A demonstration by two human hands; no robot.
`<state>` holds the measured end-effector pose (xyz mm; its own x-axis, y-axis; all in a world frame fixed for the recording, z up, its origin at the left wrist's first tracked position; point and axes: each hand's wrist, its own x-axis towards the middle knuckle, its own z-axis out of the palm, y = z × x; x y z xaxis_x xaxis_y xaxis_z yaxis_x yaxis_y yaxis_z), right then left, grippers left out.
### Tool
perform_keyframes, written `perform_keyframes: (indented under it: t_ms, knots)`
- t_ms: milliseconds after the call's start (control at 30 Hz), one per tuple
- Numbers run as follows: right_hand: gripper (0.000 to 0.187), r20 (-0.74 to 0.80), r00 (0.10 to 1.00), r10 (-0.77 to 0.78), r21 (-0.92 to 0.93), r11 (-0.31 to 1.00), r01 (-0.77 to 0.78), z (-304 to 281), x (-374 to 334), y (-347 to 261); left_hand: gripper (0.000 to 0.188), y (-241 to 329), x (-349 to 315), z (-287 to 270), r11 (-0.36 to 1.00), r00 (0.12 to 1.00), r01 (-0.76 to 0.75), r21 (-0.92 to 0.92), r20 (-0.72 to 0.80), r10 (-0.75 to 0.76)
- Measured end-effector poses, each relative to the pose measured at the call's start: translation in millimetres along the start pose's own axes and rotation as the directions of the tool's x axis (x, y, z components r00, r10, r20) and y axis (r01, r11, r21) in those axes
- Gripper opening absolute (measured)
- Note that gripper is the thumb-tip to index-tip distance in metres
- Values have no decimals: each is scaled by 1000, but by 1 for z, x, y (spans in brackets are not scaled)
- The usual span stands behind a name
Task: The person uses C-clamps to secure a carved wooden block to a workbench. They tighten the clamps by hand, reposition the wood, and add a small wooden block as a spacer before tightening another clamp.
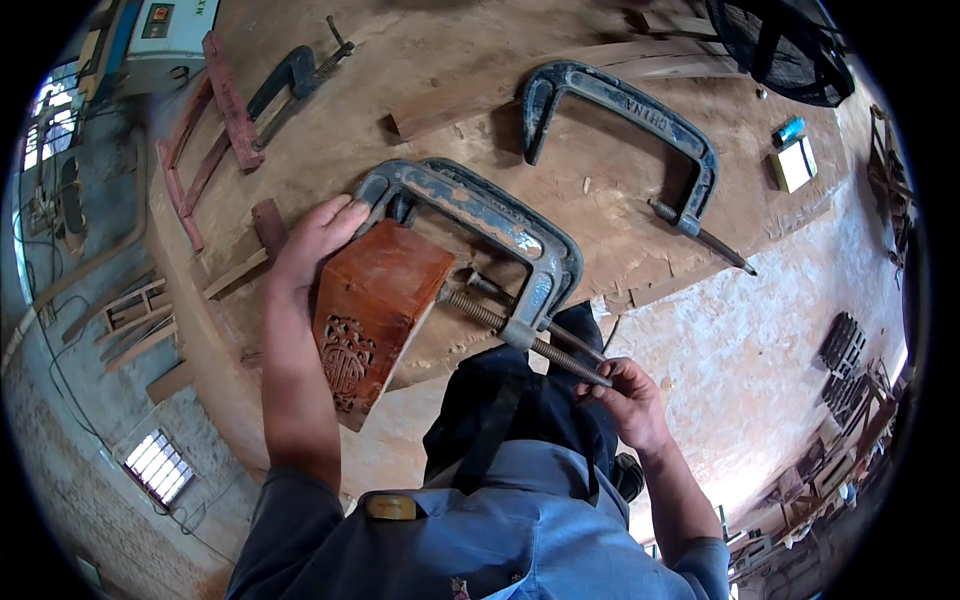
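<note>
A reddish-brown wooden piece [385, 275] with a carved openwork pattern stands at the near edge of the bench. Two blue-grey C-clamps [490, 215], worn and lying side by side, reach over it, and one threaded screw points at its right side. My left hand [325, 235] is closed round the clamps' left end, against the wooden piece; some of its fingers are hidden. To the right, my right hand [632, 405] pinches the outer end of a clamp screw [565, 360], by its thin turning bar.
Another C-clamp [640, 115] lies farther back on the wooden bench [440, 90], beside a long board [480, 100]. A smaller clamp [290, 85] and reddish wooden parts [230, 110] are at the far left. A small box [793, 165] and a black mesh object [785, 50] sit at the right.
</note>
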<state>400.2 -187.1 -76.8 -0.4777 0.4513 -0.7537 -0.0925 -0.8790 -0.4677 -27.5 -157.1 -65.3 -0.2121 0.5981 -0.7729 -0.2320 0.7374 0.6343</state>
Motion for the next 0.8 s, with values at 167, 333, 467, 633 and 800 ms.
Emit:
perform_keyframes:
  t_ms: [167,333,467,633,800]
  knots:
    - [17,11,994,-108,-210,972,108,-7,-5,13,21,-8,5,-11,999,999,-23,33,35,22]
    - [8,-1,1000,-24,-112,993,24,-5,-3,8,20,-10,6,-15,999,999,-34,34,39,32]
    - [15,-38,976,212,59,976,-210,0,-5,-2,19,-6,6,-11,999,999,-12,48,39,11]
    - [20,79,909,409,367,836,-408,0,-2,-13,20,-7,11,-14,1000,998,11,20,63,-12]
    - [31,19,896,443,333,842,-424,2,-4,-18,19,-2,4,-5,993,1000,28,114,-17,-26]
